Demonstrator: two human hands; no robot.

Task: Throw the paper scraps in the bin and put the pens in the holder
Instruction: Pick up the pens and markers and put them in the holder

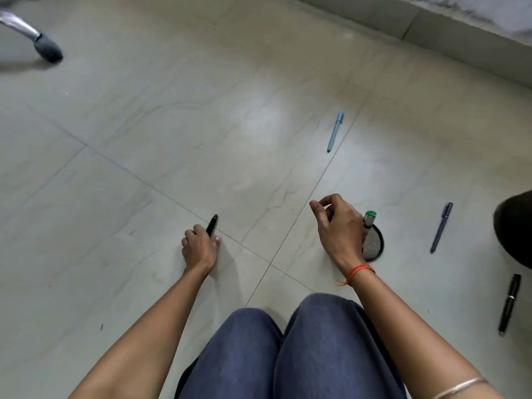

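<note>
My left hand [200,249] rests low on the floor, shut around a black pen [212,224] whose tip points away from me. My right hand [335,226] hovers over a black mesh pen holder [374,243], fingers loosely curled with nothing between them. A green-capped marker [369,218] stands tilted in the holder, right beside that hand. A light blue pen [336,131] lies farther out. A dark blue pen [441,227] and a black pen [509,303] lie to the right. I see no paper scraps.
A dark rounded object [515,228] is cut off at the right edge. A chair leg with a castor [47,50] stands at the far left. A wall skirting [431,27] runs along the top right. My knees [288,349] fill the bottom centre.
</note>
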